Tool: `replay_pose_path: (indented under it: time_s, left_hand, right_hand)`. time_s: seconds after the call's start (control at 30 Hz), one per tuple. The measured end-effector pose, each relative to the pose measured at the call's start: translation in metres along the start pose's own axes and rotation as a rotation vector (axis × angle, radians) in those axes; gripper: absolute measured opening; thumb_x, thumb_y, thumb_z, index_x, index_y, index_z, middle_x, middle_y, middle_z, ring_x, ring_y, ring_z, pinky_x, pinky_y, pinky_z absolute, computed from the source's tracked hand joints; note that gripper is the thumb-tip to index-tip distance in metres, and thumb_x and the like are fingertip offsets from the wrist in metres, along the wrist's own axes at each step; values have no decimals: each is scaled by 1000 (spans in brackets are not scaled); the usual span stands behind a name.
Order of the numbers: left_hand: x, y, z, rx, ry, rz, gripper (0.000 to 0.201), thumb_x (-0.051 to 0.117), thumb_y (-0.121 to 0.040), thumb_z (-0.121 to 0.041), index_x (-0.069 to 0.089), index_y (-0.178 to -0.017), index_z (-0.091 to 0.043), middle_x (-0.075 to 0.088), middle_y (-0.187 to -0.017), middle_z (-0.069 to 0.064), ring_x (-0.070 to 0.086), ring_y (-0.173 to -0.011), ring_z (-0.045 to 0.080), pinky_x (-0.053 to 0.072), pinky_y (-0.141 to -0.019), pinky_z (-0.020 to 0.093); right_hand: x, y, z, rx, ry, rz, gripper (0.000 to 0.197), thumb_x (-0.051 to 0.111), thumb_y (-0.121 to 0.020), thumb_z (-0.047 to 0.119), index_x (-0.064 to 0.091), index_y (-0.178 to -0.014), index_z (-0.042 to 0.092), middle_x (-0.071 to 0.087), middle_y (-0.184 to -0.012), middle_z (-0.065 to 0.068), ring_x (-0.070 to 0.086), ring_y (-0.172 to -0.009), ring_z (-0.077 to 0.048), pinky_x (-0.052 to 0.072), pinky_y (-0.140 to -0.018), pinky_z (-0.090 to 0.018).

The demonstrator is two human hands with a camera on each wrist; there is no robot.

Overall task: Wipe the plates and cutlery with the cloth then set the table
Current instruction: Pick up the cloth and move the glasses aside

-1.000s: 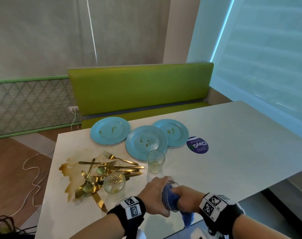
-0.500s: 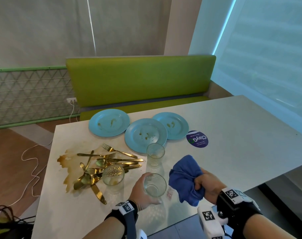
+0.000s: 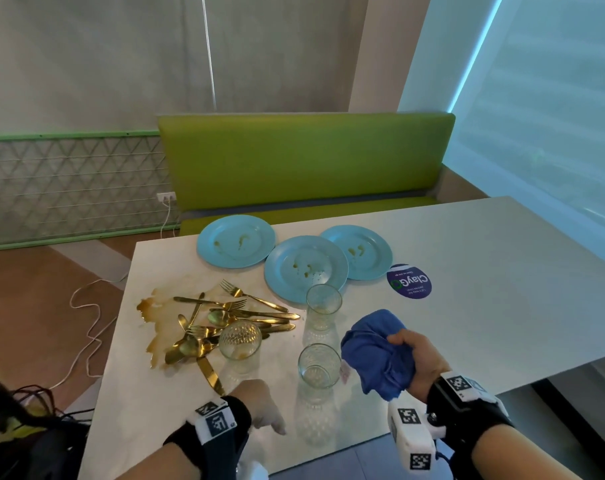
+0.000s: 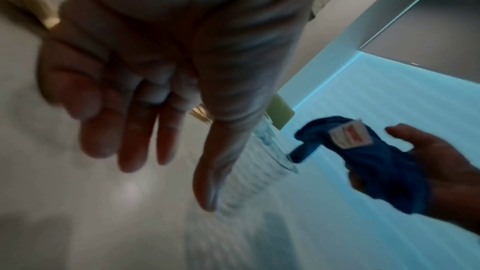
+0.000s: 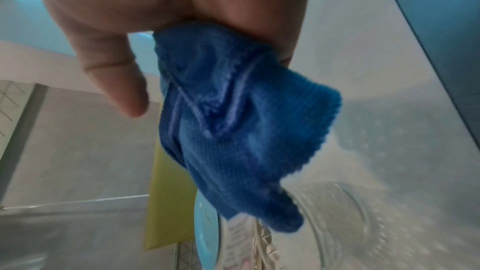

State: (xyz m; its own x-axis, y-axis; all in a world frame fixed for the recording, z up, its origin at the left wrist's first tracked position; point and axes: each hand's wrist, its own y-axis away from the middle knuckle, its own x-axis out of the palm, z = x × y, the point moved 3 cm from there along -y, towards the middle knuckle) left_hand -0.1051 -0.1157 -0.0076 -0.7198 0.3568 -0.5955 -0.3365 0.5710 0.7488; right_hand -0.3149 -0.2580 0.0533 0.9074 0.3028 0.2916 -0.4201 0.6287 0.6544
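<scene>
Three stained light-blue plates lie at the far side of the white table. A heap of gold cutlery sits in a brown spill at the left. My right hand grips a bunched blue cloth above the near table edge. A clear glass stands just left of the cloth. My left hand hovers low over the table left of that glass, fingers straight and holding nothing.
Two more glasses stand nearby, one ribbed beside the cutlery and one in front of the middle plate. A purple round sticker lies right of the plates. A green bench stands behind the table.
My left hand set the glass down on the table, let go and drew back toward me. The right hand pulled the cloth out of the glass and holds it to the right.
</scene>
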Motion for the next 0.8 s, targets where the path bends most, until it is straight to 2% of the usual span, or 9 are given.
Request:
replay_pose_path:
  time_s: [0.03, 0.1, 0.13, 0.3, 0.4, 0.47, 0.57, 0.67, 0.8]
  left_hand:
    - [-7, -2, 14, -26, 6, -63, 58, 74, -74, -42, 59, -115, -5, 66, -116, 9, 63, -96, 19, 48, -81, 25]
    - [-19, -12, 39, -100, 207, -291, 87, 80, -57, -49, 50, -127, -9, 61, -121, 7, 59, -109, 23, 49, -92, 30]
    - [-25, -14, 48, -105, 342, -413, 102, 83, -46, -51, 46, -131, -9, 58, -123, 8, 57, -112, 26, 49, -95, 35]
    - [-29, -40, 57, 56, 703, -663, 130, 88, -19, -58, 41, -131, -12, 59, -123, 6, 51, -120, 32, 44, -100, 49]
    - [-23, -51, 56, 105, 802, -644, 128, 94, -34, -34, 29, -143, -14, 48, -139, 5, 39, -131, 30, 36, -108, 51]
    - [-21, -59, 56, 144, 841, -665, 122, 92, -34, -36, 35, -141, -19, 49, -138, 5, 41, -130, 28, 37, -108, 50]
    - [-31, -60, 50, 219, 698, -695, 95, 81, -33, -49, 56, -122, -25, 63, -116, -1, 53, -116, 25, 43, -100, 43]
    - [-50, -49, 30, 400, 568, -718, 80, 85, -44, -36, 57, -117, -18, 53, -109, -9, 48, -110, 21, 39, -96, 35]
    - [-82, -35, -4, 765, 354, -921, 81, 64, -39, -53, 47, -110, -20, 46, -105, -9, 46, -97, 17, 32, -85, 24]
  right_hand:
    - [4, 0, 2, -2, -29, 25, 54, 82, -39, 15, 64, -84, -10, 67, -76, -24, 66, -63, -31, 53, -63, -34]
    - [11, 0, 6, -14, -68, 19, 28, 64, -78, 20, 63, -86, -7, 69, -69, -20, 68, -57, -27, 55, -59, -31]
    - [11, -3, 6, -18, -66, -16, 26, 56, -86, 18, 62, -88, -7, 69, -68, -19, 68, -56, -26, 56, -57, -30]
    - [18, -7, 4, -10, 40, -122, 25, 58, -86, 12, 59, -95, -11, 67, -72, -21, 64, -59, -29, 51, -66, -34]
    - [25, -5, 6, -8, 60, -123, 20, 59, -85, 10, 60, -90, -10, 67, -68, -19, 64, -56, -28, 50, -64, -33]
    - [29, -3, 10, -49, 74, -133, 16, 60, -84, 7, 61, -89, -7, 67, -69, -19, 63, -57, -28, 49, -62, -33]
    - [38, 3, 19, -96, 110, -158, 11, 61, -83, 6, 61, -89, -4, 66, -72, -17, 62, -62, -28, 49, -60, -31]
    - [53, 11, 32, -215, 182, -141, 8, 62, -83, 3, 63, -90, -1, 67, -78, -16, 62, -71, -29, 51, -65, -33]
    - [87, 17, 51, -501, 616, -192, 16, 60, -87, 8, 61, -73, 16, 62, -71, -2, 56, -71, -21, 46, -68, -31]
